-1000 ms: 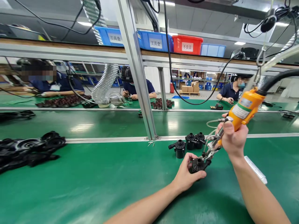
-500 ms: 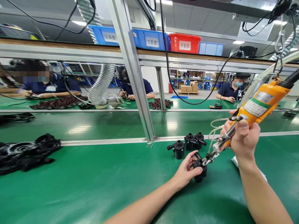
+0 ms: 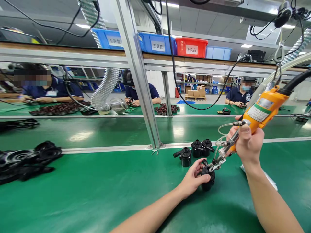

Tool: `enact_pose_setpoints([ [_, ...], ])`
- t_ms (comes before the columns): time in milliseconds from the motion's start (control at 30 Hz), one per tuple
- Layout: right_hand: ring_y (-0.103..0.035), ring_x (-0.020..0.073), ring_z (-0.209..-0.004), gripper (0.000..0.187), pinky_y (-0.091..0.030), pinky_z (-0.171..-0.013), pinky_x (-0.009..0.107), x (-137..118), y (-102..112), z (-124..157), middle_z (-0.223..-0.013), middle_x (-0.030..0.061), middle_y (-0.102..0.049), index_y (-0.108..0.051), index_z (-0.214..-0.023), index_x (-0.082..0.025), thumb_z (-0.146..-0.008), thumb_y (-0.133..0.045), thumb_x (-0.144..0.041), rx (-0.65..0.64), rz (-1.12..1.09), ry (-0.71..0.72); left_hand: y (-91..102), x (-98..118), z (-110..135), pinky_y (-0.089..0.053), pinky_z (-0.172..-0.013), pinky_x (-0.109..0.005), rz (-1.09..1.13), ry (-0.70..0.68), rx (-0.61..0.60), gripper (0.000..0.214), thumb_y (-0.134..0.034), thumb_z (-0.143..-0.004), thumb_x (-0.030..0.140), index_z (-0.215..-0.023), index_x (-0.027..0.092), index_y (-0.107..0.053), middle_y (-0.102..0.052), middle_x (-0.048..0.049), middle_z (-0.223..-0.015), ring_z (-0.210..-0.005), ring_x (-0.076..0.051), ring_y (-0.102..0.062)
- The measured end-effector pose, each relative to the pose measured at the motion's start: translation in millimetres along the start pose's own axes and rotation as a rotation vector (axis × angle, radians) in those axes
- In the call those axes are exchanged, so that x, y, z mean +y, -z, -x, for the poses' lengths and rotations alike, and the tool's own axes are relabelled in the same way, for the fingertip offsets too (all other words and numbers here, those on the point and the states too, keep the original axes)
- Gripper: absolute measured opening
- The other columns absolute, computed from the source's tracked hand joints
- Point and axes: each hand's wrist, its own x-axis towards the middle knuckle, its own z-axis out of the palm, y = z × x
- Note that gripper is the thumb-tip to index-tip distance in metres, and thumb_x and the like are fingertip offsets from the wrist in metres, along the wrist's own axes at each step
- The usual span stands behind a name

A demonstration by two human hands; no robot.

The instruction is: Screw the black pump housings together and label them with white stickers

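My left hand (image 3: 193, 178) grips a small black pump (image 3: 208, 181) from its left side, thumb in front and fingers behind, on the green tabletop. Wrapped around an orange electric screwdriver (image 3: 263, 108) is my right hand (image 3: 250, 142). The tool slants down to the left, its metal tip at the top of the pump, where the exact contact point is hard to make out. A thin clear hose loops beside the tool's shaft. Behind the held pump stand another black pump (image 3: 186, 157) and a pair of similar pumps (image 3: 201, 148) close together.
A metal post (image 3: 139, 77) rises from the table's back rail. Black parts (image 3: 26, 160) lie at the left, a few screws (image 3: 155, 152) near the post's foot. A white packet (image 3: 259, 178) rests by my right forearm. Co-workers sit across the conveyor; bins line the shelf above.
The orange screwdriver and my right hand have shifted slightly left and down. My left hand keeps its hold on the pump, which stays in nearly the same place.
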Motion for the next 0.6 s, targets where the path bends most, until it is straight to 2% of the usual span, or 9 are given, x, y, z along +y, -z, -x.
enact_pose_setpoints([
  [100, -0.052, 0.0135, -0.057, 0.054, -0.052, -0.058, 0.030, 4, -10, 1, -0.067, -0.0029, -0.051, -0.060, -0.096, -0.020, -0.081, -0.073, -0.070, 0.005, -0.053, -0.039, -1.7, 2, 0, -0.038, -0.116, -0.046, 0.012, 0.010, 0.012, 0.079, -0.092, -0.069, 0.032, -0.140, 0.026, -0.057, -0.069, -0.0091, -0.132, -0.128, -0.031, -0.060],
  [300, -0.047, 0.0123, -0.051, 0.056, -0.046, -0.049, 0.028, 3, -27, 9, -0.060, -0.0019, -0.052, -0.058, -0.080, -0.019, -0.075, -0.077, -0.072, -0.076, 0.019, -0.083, -4.9, 6, 2, -0.041, -0.114, -0.044, 0.042, 0.025, 0.030, 0.077, -0.094, -0.067, 0.031, -0.136, 0.027, -0.061, -0.072, -0.0068, -0.128, -0.125, -0.029, -0.062],
  [467, -0.048, 0.0128, -0.050, 0.061, -0.045, -0.047, 0.027, 2, -31, 11, -0.059, -0.0021, -0.053, -0.056, -0.082, -0.020, -0.073, -0.073, -0.077, -0.043, 0.065, -0.097, -5.6, 8, 3, -0.040, -0.114, -0.044, 0.044, 0.028, 0.031, 0.077, -0.093, -0.068, 0.030, -0.138, 0.026, -0.060, -0.071, -0.0078, -0.130, -0.126, -0.029, -0.061],
  [600, -0.046, 0.0117, -0.049, 0.057, -0.043, -0.045, 0.026, 7, -29, 10, -0.060, -0.0023, -0.053, -0.057, -0.083, -0.019, -0.075, -0.074, -0.072, -0.020, 0.066, -0.117, -9.9, 11, 6, -0.044, -0.111, -0.043, 0.014, 0.014, 0.071, 0.074, -0.094, -0.066, 0.031, -0.132, 0.026, -0.061, -0.071, -0.0074, -0.124, -0.121, -0.028, -0.063],
])
